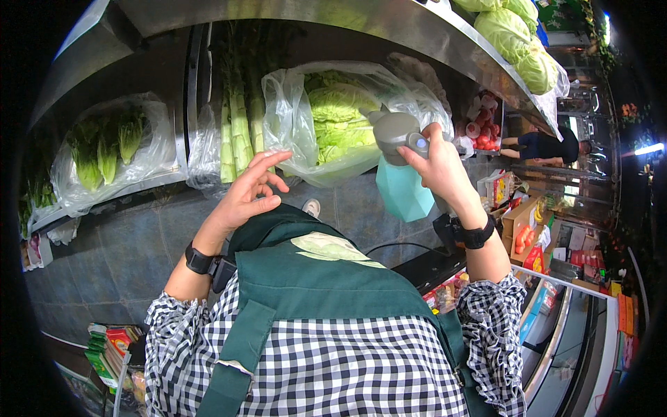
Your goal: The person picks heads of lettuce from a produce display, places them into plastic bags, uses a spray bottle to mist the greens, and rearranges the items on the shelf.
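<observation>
My right hand (442,166) grips a spray bottle (404,194) with a faceted teal body and a grey spray head. The bottle is upright, its nozzle turned towards a leafy green vegetable (341,122) in an open clear plastic bag (284,104). Fingers apart and holding nothing, my left hand (252,193) hovers in front of the cut ends of thick pale-green stalks (237,138). A gap separates that hand from the bag's near edge.
A metal shelf edge (338,13) curves overhead, with cabbages (510,39) at its right. More bagged greens (107,161) lie at left. Red produce (484,125) sits beyond the bottle. Another person (552,146) stands far right; boxed fruit (526,234) and a glass-fronted case (563,333) are nearer.
</observation>
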`<state>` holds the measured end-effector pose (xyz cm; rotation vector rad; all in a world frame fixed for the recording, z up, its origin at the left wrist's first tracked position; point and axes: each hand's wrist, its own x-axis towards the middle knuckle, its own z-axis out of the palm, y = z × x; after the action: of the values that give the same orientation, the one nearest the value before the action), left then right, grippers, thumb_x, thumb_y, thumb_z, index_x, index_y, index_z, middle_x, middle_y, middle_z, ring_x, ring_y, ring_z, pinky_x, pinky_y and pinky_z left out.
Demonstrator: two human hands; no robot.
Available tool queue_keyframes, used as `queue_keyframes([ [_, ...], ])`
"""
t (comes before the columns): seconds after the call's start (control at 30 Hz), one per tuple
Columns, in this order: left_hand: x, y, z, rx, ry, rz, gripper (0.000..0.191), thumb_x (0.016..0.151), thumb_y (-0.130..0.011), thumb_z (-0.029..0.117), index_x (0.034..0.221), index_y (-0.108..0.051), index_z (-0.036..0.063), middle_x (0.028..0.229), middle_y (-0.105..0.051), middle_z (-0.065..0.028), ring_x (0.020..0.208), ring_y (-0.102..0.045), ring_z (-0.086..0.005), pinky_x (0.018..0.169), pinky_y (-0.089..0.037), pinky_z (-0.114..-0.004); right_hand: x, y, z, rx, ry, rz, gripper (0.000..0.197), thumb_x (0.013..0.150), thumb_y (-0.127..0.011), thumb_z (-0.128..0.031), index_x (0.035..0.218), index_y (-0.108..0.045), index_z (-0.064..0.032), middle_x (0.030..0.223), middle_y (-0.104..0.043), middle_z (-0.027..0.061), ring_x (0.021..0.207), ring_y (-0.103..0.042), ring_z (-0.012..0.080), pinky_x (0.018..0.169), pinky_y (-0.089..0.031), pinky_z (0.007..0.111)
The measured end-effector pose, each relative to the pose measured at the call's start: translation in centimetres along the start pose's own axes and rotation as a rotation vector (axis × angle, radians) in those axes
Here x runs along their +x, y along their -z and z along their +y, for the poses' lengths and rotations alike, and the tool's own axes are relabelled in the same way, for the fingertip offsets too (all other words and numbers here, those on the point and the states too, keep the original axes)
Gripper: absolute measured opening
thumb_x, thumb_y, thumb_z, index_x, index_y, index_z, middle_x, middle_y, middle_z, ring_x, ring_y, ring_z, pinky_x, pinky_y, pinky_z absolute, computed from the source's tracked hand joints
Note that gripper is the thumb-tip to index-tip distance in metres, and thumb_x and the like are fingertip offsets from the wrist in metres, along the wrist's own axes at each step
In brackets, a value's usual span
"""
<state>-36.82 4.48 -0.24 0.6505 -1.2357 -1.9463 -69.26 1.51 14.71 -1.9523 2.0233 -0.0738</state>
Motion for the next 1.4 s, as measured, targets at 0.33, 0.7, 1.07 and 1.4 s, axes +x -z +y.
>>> queue_keyframes([
  [0.33, 0.2, -0.2, -0.3, -0.010, -0.018, -0.014, 0.076, 0.079, -0.070, 0.029, 0.142, -0.037, 0.0030, 0.134, -0.034, -0.0053, 0.099, -0.053, -0.0157, 0.075, -0.042, -0.023, -1.1, 0.4, -0.7, 0.133, -0.195, -0.252, 0.055, 0.085, -0.068, -0.033, 0.107, -0.042, 0.0100, 0.063, -0.061, 0.0204, 0.043, -0.059, 0.0247, 0.043, -0.049, 0.035],
  [0.7, 0.2, -0.3, 0.0, -0.018, -0.021, -0.004, 0.079, 0.078, -0.070, 0.034, 0.142, -0.037, 0.0013, 0.132, -0.035, -0.0064, 0.099, -0.053, -0.0157, 0.074, -0.042, -0.023, 0.1, -0.5, 3.2, -0.066, -0.102, -0.010, 0.053, 0.084, -0.067, -0.033, 0.107, -0.042, 0.0085, 0.081, -0.062, 0.0311, 0.084, -0.061, 0.0477, 0.071, -0.051, 0.050],
  [1.07, 0.6, -0.4, -0.1, -0.011, -0.033, 0.005, 0.080, 0.078, -0.070, 0.035, 0.142, -0.037, 0.0002, 0.133, -0.034, -0.0079, 0.098, -0.053, -0.0160, 0.073, -0.042, -0.023, 2.6, 1.2, -2.8, 0.165, -0.061, -0.079, 0.052, 0.085, -0.067, -0.033, 0.104, -0.043, 0.0092, 0.079, -0.063, 0.0250, 0.047, -0.062, 0.0268, 0.043, -0.050, 0.035],
  [1.4, 0.1, -0.2, 0.3, -0.010, -0.039, 0.018, 0.080, 0.078, -0.070, 0.034, 0.142, -0.036, -0.0001, 0.135, -0.034, -0.0089, 0.099, -0.054, -0.0165, 0.075, -0.042, -0.024, 6.8, 1.3, -4.5, 0.029, -0.023, -0.133, 0.056, 0.086, -0.066, -0.036, 0.104, -0.041, 0.0112, 0.076, -0.063, 0.0261, 0.047, -0.063, 0.0268, 0.047, -0.052, 0.036],
])
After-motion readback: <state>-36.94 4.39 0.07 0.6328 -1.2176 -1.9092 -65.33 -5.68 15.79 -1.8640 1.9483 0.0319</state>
